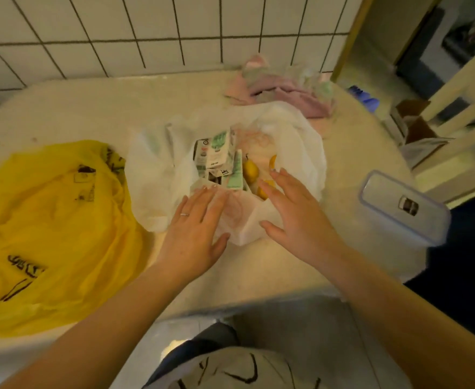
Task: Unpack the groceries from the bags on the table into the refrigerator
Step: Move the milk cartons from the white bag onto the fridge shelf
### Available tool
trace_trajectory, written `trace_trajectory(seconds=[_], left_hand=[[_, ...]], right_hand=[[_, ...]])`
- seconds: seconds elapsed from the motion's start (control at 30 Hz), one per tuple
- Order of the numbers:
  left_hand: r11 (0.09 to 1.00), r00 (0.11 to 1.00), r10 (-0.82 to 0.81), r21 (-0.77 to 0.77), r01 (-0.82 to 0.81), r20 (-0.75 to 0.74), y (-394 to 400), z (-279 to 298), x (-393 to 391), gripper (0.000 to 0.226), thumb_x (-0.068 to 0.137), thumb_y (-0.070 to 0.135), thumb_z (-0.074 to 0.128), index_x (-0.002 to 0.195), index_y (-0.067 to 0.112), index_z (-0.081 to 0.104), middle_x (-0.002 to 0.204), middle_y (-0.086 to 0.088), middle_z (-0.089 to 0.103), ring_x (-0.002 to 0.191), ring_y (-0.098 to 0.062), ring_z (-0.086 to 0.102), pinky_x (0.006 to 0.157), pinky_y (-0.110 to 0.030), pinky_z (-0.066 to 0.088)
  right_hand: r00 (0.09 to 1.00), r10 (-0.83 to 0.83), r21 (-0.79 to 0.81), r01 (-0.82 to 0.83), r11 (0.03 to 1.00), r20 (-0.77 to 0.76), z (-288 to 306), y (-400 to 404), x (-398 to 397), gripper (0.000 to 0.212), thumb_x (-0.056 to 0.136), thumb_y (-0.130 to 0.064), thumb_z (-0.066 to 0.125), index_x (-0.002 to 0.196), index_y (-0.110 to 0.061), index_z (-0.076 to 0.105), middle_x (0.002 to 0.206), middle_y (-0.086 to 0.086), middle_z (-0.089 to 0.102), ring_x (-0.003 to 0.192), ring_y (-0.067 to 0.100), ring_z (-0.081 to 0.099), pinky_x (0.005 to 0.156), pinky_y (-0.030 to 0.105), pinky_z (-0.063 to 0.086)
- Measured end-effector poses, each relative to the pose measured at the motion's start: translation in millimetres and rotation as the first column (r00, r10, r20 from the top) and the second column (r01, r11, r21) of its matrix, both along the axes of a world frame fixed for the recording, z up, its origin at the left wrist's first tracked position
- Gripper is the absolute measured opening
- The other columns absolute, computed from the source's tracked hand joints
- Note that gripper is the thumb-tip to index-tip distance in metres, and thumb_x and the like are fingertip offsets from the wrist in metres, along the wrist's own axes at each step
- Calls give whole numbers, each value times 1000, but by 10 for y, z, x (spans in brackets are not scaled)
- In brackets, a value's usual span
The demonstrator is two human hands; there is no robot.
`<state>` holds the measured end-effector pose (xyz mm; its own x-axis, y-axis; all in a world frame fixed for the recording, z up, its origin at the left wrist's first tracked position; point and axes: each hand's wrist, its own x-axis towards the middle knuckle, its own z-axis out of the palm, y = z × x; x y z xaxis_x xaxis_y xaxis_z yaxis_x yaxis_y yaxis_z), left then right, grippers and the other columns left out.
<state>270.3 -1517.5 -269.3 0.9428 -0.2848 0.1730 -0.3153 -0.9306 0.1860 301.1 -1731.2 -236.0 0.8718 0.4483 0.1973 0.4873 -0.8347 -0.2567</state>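
Left hand (195, 220): fingers straight and spread, palm down, lying on the near edge of the white bag (157, 169); a ring on one finger; it holds nothing.
Right hand (293, 209): fingers straight and fanned out, palm down, over the bag's near right rim, fingertips reaching the opening; whether it touches the plastic I cannot tell; it holds nothing.
White bag: thin, crumpled, open at the top, in the middle of the table (90, 108), between the two hands and beyond them.
Cartons (216, 153): white and green, standing packed together inside the white bag, left of centre.
Lemons (250, 171): yellow fruit inside the same bag, just right of the cartons and close to the right fingertips; they look like lemons, though blur makes this unsure.
Yellow bag (51, 234): with black print, slumped flat on the table, left of the white bag and touching it.
Container (404, 206): clear plastic with a bluish rim, at the table's right edge, well right of the right hand.
Cloth (281, 91): pinkish, bunched at the table's far side by the tiled wall (146, 29).
Chair (460, 108): pale, right of the table.
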Motion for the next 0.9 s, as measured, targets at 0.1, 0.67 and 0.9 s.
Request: trace_trajectory(seconds=[0.1, 0.67, 0.9], left_hand=[[998, 996, 64, 5, -65, 61, 110, 30, 202, 77, 81, 40, 65, 144, 14, 29, 149, -13, 33, 139, -31, 26, 113, -48, 20], [951, 991, 26, 302, -65, 130, 1149, -153, 933, 70, 72, -7, 53, 137, 16, 44, 150, -15, 30, 139, -32, 26, 111, -55, 7], [949, 965, 82, 278, -152, 249, 1618, -75, 1374, 57, 85, -2, 27, 140, 8, 33, 149, -8, 33, 136, -24, 33, 112, -54, 9]], right_hand=[[995, 81, 34, -84, 996, 62, 37, 134, 347, 72, 79, -28, 71, 142, -16, 38, 149, 12, 34, 138, 28, 28, 109, 34, 20], [785, 611, -542, -471, 696, 103, -189, 1022, 2230, 55, 60, -4, 79, 112, -19, 68, 137, 15, 50, 129, 37, 43, 103, 64, 22], [739, 636, -495, -476, 727, 223, -189, 1341, 2768, 51, 74, -4, 67, 124, -7, 55, 145, 13, 41, 130, 32, 43, 109, 58, 16]])
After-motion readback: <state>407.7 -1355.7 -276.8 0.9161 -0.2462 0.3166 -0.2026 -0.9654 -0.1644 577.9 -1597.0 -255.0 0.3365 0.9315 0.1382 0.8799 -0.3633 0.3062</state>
